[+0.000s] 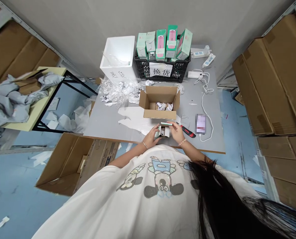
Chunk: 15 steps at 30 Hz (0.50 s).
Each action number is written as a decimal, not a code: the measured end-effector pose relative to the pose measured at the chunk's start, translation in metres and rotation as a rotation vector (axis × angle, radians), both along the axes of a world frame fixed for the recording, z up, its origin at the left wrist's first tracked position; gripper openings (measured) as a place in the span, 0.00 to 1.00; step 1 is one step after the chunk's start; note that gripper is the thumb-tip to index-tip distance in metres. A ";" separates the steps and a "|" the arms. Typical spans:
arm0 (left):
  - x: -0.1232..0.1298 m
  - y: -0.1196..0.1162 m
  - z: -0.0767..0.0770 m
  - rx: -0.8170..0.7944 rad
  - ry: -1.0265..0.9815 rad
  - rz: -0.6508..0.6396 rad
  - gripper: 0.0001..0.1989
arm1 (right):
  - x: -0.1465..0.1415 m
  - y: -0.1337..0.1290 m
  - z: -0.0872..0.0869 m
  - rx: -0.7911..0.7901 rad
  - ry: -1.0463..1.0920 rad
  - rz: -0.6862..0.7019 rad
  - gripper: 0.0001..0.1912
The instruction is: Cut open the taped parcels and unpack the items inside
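**Small mint-and-white carton [163,131] held in both hands over the counter [105,124] edge**

The left hand [151,137], with a thin bangle [144,144] at its wrist, curls round the left side of the carton, its fingers wrapped and pressed against it. The right hand [178,132], with a beaded bracelet [182,142] at its wrist, sits just right of the carton, and its thumb and fingers appear to pinch the upper edge and a thin mint-green strip [166,123]. The strip is too small to tell as a flap or a separate piece. The carton sits between the hands, just beyond the counter's near edge, its longer side seeming to run from hand to hand. Both hands touch it, and the strip lies closer to the right hand.

Just right of the right hand lies a red-and-black box cutter [187,131], then a phone [200,123] with a blurred screen. Straight ahead of the hands stands an open cardboard box [159,113] holding crumpled paper [164,106]. Farther ahead and to the left are crumpled clear plastic wrap [118,91] and a white foam box [118,54]. Farthest ahead, a black plastic crate [162,76] holds upright mint-green boxes [171,41].
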State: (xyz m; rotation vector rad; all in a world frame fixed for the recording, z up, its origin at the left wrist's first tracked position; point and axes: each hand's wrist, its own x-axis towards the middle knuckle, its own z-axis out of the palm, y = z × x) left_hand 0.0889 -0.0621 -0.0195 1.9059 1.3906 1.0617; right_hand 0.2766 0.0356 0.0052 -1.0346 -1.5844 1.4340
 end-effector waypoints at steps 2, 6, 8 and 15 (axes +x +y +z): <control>0.000 0.000 0.001 -0.029 0.041 0.003 0.16 | -0.001 0.003 0.001 -0.082 0.050 -0.034 0.23; 0.000 0.001 -0.001 -0.086 0.036 0.068 0.14 | 0.004 0.003 0.008 0.038 0.060 0.108 0.20; 0.001 0.001 -0.002 -0.094 -0.035 0.105 0.17 | 0.008 -0.001 0.009 0.188 -0.007 0.200 0.17; 0.006 -0.003 -0.002 -0.153 -0.244 0.169 0.21 | 0.012 -0.016 -0.013 0.702 -0.236 0.259 0.08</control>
